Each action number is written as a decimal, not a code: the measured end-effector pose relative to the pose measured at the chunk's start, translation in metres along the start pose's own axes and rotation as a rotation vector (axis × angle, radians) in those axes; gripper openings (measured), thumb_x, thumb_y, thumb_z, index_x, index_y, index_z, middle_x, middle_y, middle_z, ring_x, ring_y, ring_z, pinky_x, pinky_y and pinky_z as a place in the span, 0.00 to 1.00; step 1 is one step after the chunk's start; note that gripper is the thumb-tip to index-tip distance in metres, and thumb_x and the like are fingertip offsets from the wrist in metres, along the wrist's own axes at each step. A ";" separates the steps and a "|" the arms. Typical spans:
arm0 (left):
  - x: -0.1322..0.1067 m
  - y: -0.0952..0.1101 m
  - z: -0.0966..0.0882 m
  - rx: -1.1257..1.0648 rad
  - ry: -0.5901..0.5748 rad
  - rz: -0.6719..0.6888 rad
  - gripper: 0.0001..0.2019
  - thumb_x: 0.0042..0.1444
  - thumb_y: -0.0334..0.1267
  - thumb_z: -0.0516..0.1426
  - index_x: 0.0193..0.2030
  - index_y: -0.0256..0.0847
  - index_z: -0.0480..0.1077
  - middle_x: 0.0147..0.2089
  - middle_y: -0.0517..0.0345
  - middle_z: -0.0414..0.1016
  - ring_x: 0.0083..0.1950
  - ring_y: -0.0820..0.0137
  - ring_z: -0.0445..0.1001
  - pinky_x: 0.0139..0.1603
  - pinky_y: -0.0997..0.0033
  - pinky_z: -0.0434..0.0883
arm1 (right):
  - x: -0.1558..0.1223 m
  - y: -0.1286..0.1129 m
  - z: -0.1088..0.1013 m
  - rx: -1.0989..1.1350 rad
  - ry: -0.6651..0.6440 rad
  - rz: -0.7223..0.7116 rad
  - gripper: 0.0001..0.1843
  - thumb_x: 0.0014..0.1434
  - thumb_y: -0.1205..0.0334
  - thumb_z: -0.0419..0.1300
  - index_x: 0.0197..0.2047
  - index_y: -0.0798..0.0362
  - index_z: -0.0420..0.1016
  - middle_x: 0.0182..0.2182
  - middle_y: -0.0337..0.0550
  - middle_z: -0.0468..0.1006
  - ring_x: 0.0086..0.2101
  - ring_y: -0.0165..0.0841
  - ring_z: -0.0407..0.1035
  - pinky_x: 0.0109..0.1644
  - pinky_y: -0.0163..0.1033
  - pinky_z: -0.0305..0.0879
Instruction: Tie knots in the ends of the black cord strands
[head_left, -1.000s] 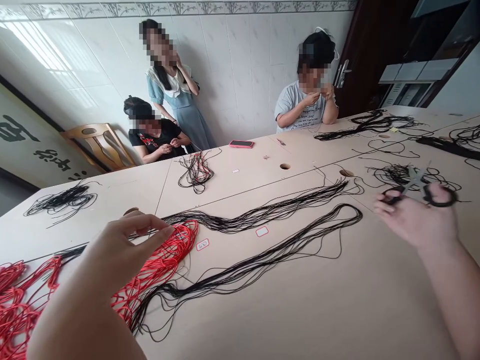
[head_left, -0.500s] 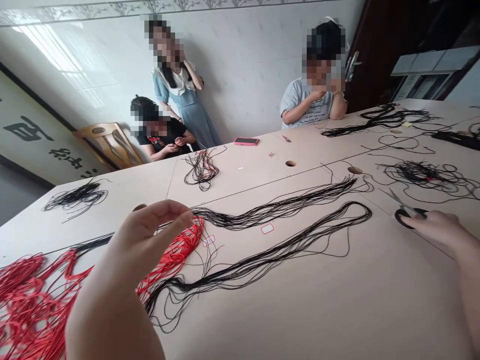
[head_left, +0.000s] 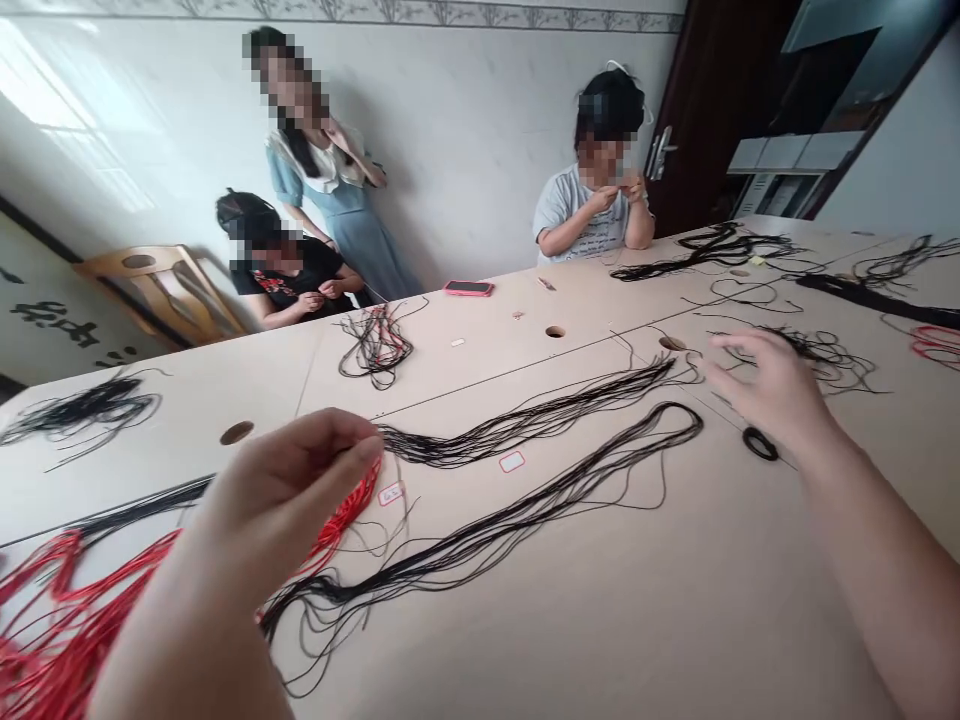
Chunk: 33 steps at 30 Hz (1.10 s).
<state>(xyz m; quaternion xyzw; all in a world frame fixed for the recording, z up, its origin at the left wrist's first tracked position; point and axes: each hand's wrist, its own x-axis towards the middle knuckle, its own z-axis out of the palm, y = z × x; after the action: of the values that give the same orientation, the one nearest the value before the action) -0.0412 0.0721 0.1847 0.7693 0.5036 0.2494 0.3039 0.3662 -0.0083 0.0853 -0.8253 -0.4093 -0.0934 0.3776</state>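
My left hand (head_left: 307,490) is raised over the red cords (head_left: 349,505), thumb and fingertips pinched together. A thin, blurred cord (head_left: 401,490) appears to trail down from the pinch. My right hand (head_left: 772,385) holds nothing; its fingers are apart, above the table's right part. Just below it lies a pair of scissors, with one black handle loop (head_left: 761,443) showing and the rest largely hidden by the hand. Two long bundles of black cord, a far one (head_left: 525,410) and a near one (head_left: 517,510), stretch across the table between my hands.
Small red-edged labels (head_left: 512,462) lie by the bundles. Tangled black cords (head_left: 97,408) sit at the left, with more cord bundles (head_left: 720,250) at the far right. A pink-cased phone (head_left: 469,288) rests near the far edge. Three people are beyond the table, which has round holes (head_left: 237,433).
My right hand has let go of the scissors and moved left and up, its fingers opening. My left hand keeps its pinch. The whole view has shifted slightly.
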 end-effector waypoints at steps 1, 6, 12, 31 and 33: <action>0.000 0.003 0.002 -0.054 -0.045 -0.021 0.12 0.55 0.48 0.54 0.34 0.41 0.67 0.23 0.63 0.63 0.22 0.77 0.58 0.19 0.78 0.54 | -0.001 -0.027 -0.004 0.089 -0.004 -0.068 0.16 0.54 0.56 0.57 0.47 0.47 0.70 0.54 0.44 0.66 0.53 0.36 0.61 0.56 0.41 0.56; -0.003 0.012 0.010 -0.209 -0.060 0.053 0.09 0.54 0.44 0.55 0.33 0.40 0.66 0.23 0.64 0.56 0.23 0.78 0.52 0.20 0.77 0.50 | -0.033 -0.149 -0.013 1.042 -0.166 -0.357 0.09 0.57 0.63 0.56 0.41 0.55 0.72 0.42 0.48 0.74 0.44 0.35 0.69 0.50 0.42 0.64; -0.009 0.017 0.021 -0.314 -0.098 0.086 0.08 0.56 0.41 0.54 0.35 0.39 0.66 0.27 0.59 0.64 0.27 0.75 0.59 0.25 0.75 0.57 | -0.079 -0.215 0.025 1.429 -1.142 -0.242 0.19 0.63 0.51 0.49 0.54 0.50 0.63 0.44 0.45 0.71 0.43 0.32 0.68 0.50 0.41 0.63; -0.015 0.021 0.025 -0.101 -0.013 0.211 0.08 0.55 0.34 0.53 0.43 0.41 0.65 0.39 0.53 0.72 0.36 0.71 0.69 0.35 0.70 0.67 | -0.076 -0.200 0.017 0.931 -0.965 -0.410 0.03 0.59 0.61 0.56 0.37 0.49 0.70 0.28 0.38 0.67 0.29 0.29 0.58 0.31 0.34 0.59; -0.014 0.021 0.025 -0.043 0.012 0.227 0.08 0.55 0.34 0.53 0.42 0.41 0.67 0.37 0.54 0.72 0.33 0.72 0.68 0.34 0.71 0.67 | -0.077 -0.200 0.014 0.902 -0.898 -0.479 0.03 0.58 0.63 0.56 0.36 0.49 0.70 0.29 0.38 0.68 0.29 0.29 0.59 0.32 0.34 0.60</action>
<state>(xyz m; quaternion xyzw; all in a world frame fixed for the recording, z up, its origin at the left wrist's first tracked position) -0.0166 0.0471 0.1817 0.8133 0.4096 0.2977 0.2868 0.1651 0.0313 0.1492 -0.4322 -0.6969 0.3571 0.4473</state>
